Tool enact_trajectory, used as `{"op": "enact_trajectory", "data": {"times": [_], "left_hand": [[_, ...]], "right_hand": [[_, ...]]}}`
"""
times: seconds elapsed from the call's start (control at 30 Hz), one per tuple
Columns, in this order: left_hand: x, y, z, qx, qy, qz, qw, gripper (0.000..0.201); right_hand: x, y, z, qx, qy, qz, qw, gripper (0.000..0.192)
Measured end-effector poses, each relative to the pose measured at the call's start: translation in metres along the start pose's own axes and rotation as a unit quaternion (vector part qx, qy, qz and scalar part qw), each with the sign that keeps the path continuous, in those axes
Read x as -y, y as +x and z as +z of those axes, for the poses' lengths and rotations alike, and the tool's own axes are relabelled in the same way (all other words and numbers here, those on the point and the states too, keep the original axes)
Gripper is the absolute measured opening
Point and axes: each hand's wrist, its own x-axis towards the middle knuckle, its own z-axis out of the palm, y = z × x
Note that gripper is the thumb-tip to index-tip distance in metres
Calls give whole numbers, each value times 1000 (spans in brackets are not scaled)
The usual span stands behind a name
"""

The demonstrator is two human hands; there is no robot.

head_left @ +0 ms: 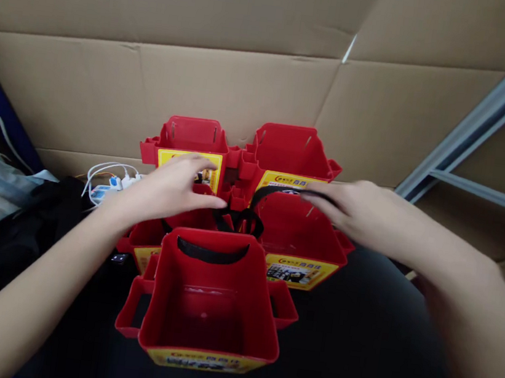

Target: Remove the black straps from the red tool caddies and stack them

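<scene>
Five red plastic bins are sitting clustered on a dark table in front of a cardboard wall [248, 83]. The left hand [166, 190] is hovering over the left middle bin [148, 234], its fingers [200, 163] lying loosely together and stretched flat, reaching toward the rear left bin [191, 137]. The right hand [356, 212] is pinching a black strap [275, 191] above the right middle bin [297, 232]; motion is blurring its fingertips. The nearest bin [210, 295] is standing open with a black strap lying along its far rim. Each bin is carrying a yellow label [292, 272] with red characters, too blurred to read. White cables [107, 179] are lying at the left.
</scene>
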Motion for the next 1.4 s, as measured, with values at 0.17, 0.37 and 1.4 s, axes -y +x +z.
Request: {"op": "enact_trajectory", "data": {"times": [0.17, 0.37, 1.4], "left_hand": [[-43, 29, 2, 40, -118, 111, 986, 36], [-11, 25, -7, 59, -25, 20, 998, 21], [1, 55, 41, -103, 120, -32, 987, 20]], "right_hand": [[35, 27, -28, 71, 50, -99, 991, 29], [6, 22, -20, 69, 156, -95, 981, 29], [39, 21, 45, -100, 171, 48, 979, 26]]}}
